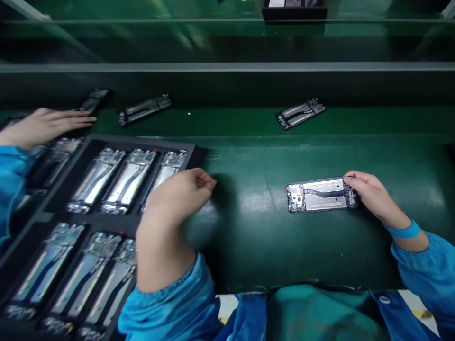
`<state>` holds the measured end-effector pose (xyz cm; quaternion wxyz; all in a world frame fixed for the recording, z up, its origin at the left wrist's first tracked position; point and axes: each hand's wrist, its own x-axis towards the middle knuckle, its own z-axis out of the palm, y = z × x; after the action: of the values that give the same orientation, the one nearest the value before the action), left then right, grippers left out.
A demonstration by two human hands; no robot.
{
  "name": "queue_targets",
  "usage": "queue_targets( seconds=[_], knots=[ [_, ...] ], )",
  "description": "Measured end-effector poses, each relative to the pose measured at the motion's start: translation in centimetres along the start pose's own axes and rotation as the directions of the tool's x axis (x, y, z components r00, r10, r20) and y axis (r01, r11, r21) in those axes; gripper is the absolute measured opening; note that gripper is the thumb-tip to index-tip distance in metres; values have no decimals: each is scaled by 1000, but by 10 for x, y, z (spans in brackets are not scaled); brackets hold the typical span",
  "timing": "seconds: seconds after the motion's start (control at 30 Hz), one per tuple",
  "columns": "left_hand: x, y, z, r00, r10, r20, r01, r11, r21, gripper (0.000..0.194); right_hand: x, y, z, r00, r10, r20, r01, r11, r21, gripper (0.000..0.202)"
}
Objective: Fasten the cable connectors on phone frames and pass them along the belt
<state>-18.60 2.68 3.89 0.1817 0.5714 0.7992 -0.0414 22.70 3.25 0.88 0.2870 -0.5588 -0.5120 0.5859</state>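
My right hand (pixel 373 194) grips the right end of an opened phone (pixel 324 193), thumb on top. The phone lies level above the green bench, its circuit board at the left end and a dark ribbon cable along its silvery middle. My left hand (pixel 181 192) is closed, bent at the wrist, over the right edge of a black tray (pixel 197 151). Its curled fingertips point right, and whatever they may pinch is hidden. Several opened phones (pixel 130 182) sit in the tray's slots, some partly covered by my left forearm.
A co-worker's hand (pixel 53 124) reaches in at the left, near a phone (pixel 94 100) at the back. Two more phones (pixel 144 109) lie along the back strip, one of them the right-hand phone (pixel 300 113). A grey rail (pixel 227 67) runs behind, with a black box (pixel 294 13) beyond.
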Motion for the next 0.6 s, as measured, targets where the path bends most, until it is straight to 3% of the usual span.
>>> queue_targets(
  seconds=[0.27, 0.4, 0.5, 0.6],
  knots=[
    [0, 1, 0, 994, -97, 41, 98, 995, -15, 25, -3, -3, -2, 1000, 23, -1, -23, 1000, -13, 29],
    [-2, 7, -5, 990, -137, 16, 137, 990, -34, 37, 4, -2, -10, 995, 76, 57, -81, 993, 81, 34],
    [2, 26, -6, 995, -71, -67, 62, 990, -128, 40, 20, -4, -29, 992, 64, -111, -42, 981, 188, 41],
    [14, 60, -5, 983, 112, -144, -138, 974, -182, 50, 19, -26, -49, 958, -23, -287, 48, 996, 80, 45]
  ],
)
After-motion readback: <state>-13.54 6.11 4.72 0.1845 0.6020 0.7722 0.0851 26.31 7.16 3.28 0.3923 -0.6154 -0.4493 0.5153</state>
